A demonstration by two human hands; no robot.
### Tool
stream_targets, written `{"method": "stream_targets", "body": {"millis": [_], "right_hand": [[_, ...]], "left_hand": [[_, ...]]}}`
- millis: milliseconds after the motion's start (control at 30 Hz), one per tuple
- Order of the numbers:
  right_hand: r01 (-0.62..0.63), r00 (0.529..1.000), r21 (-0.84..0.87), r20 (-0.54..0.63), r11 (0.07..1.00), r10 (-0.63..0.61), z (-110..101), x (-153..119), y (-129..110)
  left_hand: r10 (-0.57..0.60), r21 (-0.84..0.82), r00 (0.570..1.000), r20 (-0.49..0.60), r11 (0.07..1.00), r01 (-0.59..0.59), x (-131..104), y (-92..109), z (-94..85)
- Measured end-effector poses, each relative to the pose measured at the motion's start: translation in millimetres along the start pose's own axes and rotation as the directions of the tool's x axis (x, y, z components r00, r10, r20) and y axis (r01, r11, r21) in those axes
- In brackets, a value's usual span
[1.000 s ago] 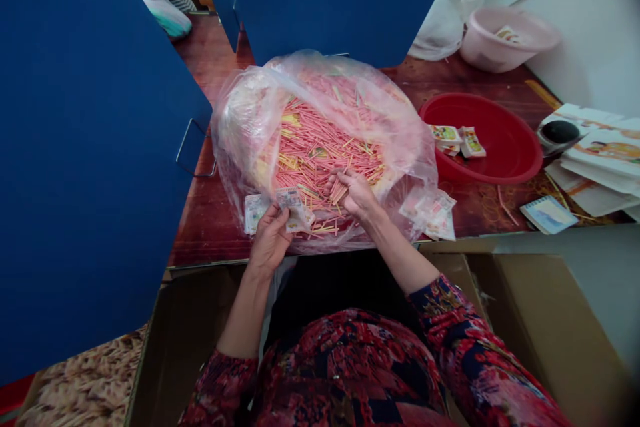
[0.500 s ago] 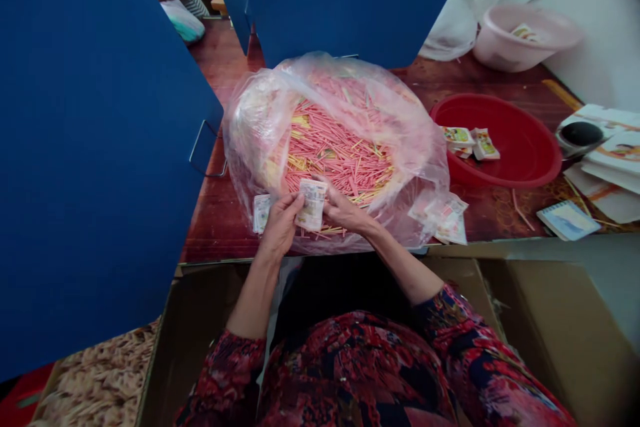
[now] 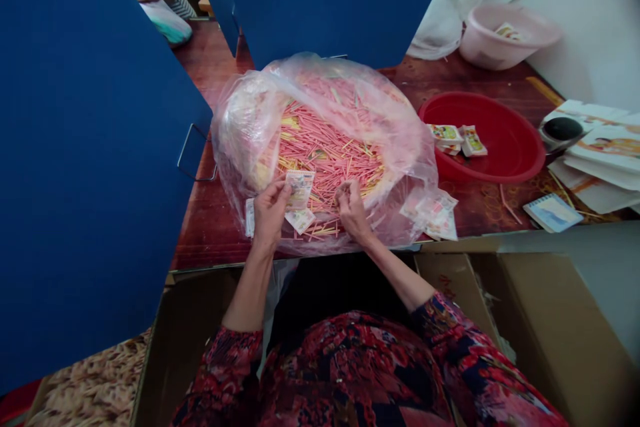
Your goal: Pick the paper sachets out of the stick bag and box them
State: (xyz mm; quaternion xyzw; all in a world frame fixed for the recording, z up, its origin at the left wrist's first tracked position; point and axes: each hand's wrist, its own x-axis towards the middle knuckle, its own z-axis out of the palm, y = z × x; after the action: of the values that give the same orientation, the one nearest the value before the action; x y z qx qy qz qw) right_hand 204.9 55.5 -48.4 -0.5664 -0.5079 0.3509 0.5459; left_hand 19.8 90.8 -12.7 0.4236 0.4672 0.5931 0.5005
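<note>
My left hand pinches the edge of a small printed packet over the front of a large clear plastic bag. The bag lies open and is full of thin pink and yellow sticks. A second printed packet lies just below the held one. To the right, my right hand is closed over the sticks; what its fingers hold, if anything, is too small to make out. More packets lie at the bag's front right corner.
A red basin with small packets stands right of the bag, a pink basin behind it. A notebook, a dark cup and papers lie at the right. Blue panels rise left and behind. Beyond them shows a person's arm.
My right hand has let go of the packet and moved right over the sticks. My left hand still holds a packet, and another now shows beneath it. The whole view has shifted slightly.
</note>
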Motion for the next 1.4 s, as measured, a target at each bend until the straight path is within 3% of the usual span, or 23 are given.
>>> {"method": "stream_targets", "body": {"millis": [100, 167, 233, 300, 367, 433, 500, 567, 767, 867, 933, 1000, 1067, 1133, 1267, 1400], "right_hand": [[0.096, 0.989, -0.182, 0.126, 0.979, -0.074, 4.3, -9.4, 11.0], [0.074, 0.99, -0.169, 0.129, 0.983, -0.053, 5.4, -8.9, 12.3], [-0.031, 0.998, -0.008, 0.048, 0.999, 0.032, 5.3, -2.1, 6.7], [-0.174, 0.985, 0.233, 0.031, 0.957, 0.171, 4.1, 7.9, -4.4], [-0.32, 0.946, 0.367, 0.172, 0.874, 0.274, 1.6, 16.8, -18.5], [-0.391, 0.893, 0.33, 0.36, 0.859, 0.268, -1.6, 21.8, -32.5], [-0.34, 0.851, 0.222, 0.487, 0.914, 0.198, -4.0, 22.8, -44.1], [-0.247, 0.839, 0.15, 0.528, 0.957, 0.134, -4.2, 21.0, -51.4], [-0.088, 0.903, 0.057, 0.426, 0.995, 0.055, 10.4, 6.4, -49.0], [-0.156, 0.933, 0.109, 0.342, 0.982, 0.11, 18.4, -0.5, -42.1], [-0.359, 0.911, 0.264, 0.31, 0.896, 0.273, 19.3, -0.7, -38.8], [-0.524, 0.851, 0.478, 0.321, 0.705, 0.415, 15.7, 2.9, -38.0], [-0.537, 0.833, 0.657, 0.311, 0.53, 0.458, 9.5, 8.5, -40.5], [-0.451, 0.869, 0.757, 0.251, 0.473, 0.426, 4.0, 13.5, -46.3], [-0.269, 0.951, 0.791, 0.128, 0.549, 0.281, 4.4, 16.7, -61.6], [-0.108, 0.992, 0.728, 0.038, 0.677, 0.119, 14.1, 15.2, -68.9]], "left_hand": [[-0.096, -0.155, 0.995, -0.003, 0.983, 0.094, -7.1, 6.7, -5.0], [-0.187, -0.241, 0.982, 0.039, 0.952, 0.191, -13.3, 11.0, -7.4], [-0.277, -0.257, 0.957, 0.083, 0.922, 0.289, -20.4, 12.2, -8.4], [-0.351, -0.225, 0.929, 0.12, 0.901, 0.37, -27.7, 9.6, -7.4], [-0.384, -0.175, 0.91, 0.158, 0.896, 0.408, -34.3, 4.9, -4.9], [-0.362, -0.118, 0.913, 0.189, 0.914, 0.388, -39.5, 0.6, -2.0], [-0.319, -0.056, 0.925, 0.206, 0.94, 0.337, -42.9, -2.2, 0.0], [-0.298, -0.001, 0.929, 0.22, 0.952, 0.305, -44.9, -3.6, 0.2], [-0.243, 0.155, 0.956, 0.162, 0.963, 0.219, -50.2, -10.5, -4.5], [-0.168, 0.261, 0.979, 0.114, 0.956, 0.133, -54.0, -15.7, -6.9], [-0.157, 0.285, 0.983, 0.095, 0.95, 0.125, -56.8, -18.8, -8.9], [-0.175, 0.283, 0.979, 0.1, 0.949, 0.14, -59.3, -21.9, -11.3], [-0.188, 0.279, 0.974, 0.125, 0.949, 0.147, -61.5, -24.9, -13.6], [-0.195, 0.276, 0.969, 0.153, 0.95, 0.148, -63.4, -27.7, -14.8], [-0.225, 0.264, 0.953, 0.201, 0.95, 0.168, -66.5, -29.2, -13.1], [-0.231, 0.268, 0.942, 0.243, 0.95, 0.163, -69.3, -25.5, -9.4]]}}
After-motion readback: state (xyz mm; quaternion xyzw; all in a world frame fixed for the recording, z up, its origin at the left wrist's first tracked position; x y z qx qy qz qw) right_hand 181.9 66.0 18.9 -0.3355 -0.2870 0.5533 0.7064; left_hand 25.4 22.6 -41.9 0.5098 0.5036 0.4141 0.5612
